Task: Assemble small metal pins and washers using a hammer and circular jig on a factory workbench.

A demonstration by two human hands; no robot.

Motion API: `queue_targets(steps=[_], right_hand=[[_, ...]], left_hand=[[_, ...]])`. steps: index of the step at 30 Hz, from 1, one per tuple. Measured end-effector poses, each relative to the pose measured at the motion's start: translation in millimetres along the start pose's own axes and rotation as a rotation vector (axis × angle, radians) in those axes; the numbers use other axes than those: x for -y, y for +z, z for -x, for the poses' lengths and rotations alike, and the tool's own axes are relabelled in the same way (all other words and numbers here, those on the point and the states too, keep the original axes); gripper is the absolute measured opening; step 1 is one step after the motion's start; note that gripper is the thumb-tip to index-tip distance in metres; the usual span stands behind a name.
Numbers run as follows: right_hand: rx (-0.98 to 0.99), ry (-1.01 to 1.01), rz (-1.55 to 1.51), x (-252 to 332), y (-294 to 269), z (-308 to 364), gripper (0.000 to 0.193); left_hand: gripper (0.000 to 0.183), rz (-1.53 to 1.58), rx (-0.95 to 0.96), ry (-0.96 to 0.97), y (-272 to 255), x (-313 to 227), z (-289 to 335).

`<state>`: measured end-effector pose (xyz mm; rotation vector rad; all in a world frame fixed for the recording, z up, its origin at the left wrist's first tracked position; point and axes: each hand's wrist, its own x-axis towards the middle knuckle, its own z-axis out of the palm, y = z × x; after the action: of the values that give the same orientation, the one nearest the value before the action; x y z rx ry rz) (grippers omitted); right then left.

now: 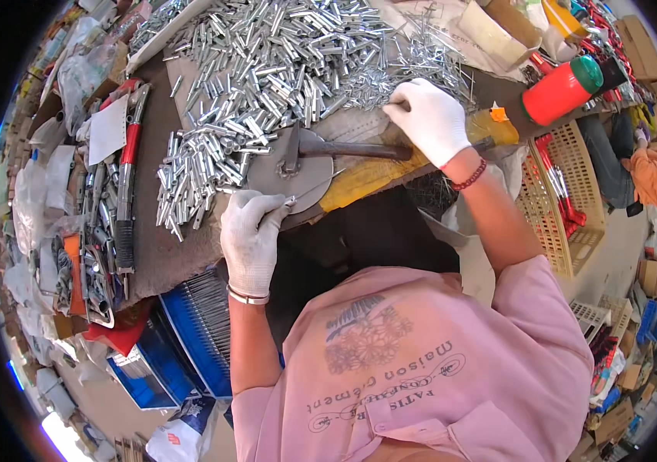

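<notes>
Small metal pc (291, 202) is being pinched in L hand (251, 235), approx. 8 o'clock from R hand (429, 119), hands being held well apart; pc's long axis can't be told. Loose pin heap (368, 86) is being flanked by R hand, the nearer, approx. 11 o'clock from fingertips; R grip can't be told.

We see a small, shiny silver piece (291, 202) pinched at the fingertips of our gloved left hand (250, 235), mostly hidden by them. Beyond that hand, short silver metal tubes (282, 65) lie loose in a broad, jumbled heap, pointing every way. Just beside the fingertips of our gloved right hand (430, 123), to their left and beyond, thin, bright metal pins (365, 88) lie tangled against the tubes; we cannot tell whether this hand holds one.
</notes>
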<state>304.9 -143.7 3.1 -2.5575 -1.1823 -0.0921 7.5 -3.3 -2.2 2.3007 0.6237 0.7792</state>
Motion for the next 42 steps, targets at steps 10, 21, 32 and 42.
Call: queue_targets(steps=[10,21,32,42], right_hand=[[0.041,-0.054,-0.151,0,13,-7,0.020],[0.009,-0.674,-0.501,106,10,40,0.012],[0.077,-0.769,-0.414,115,14,40,0.009],[0.007,-0.564,-0.036,76,-6,31,0.032]], left_hand=[[0.015,0.009,-0.015,-0.009,-1,0,1],[0.012,0.093,-0.058,-0.035,10,15,4],[0.012,-0.016,-0.077,0.003,1,5,6],[0.011,-0.021,-0.085,0.027,6,13,7]])
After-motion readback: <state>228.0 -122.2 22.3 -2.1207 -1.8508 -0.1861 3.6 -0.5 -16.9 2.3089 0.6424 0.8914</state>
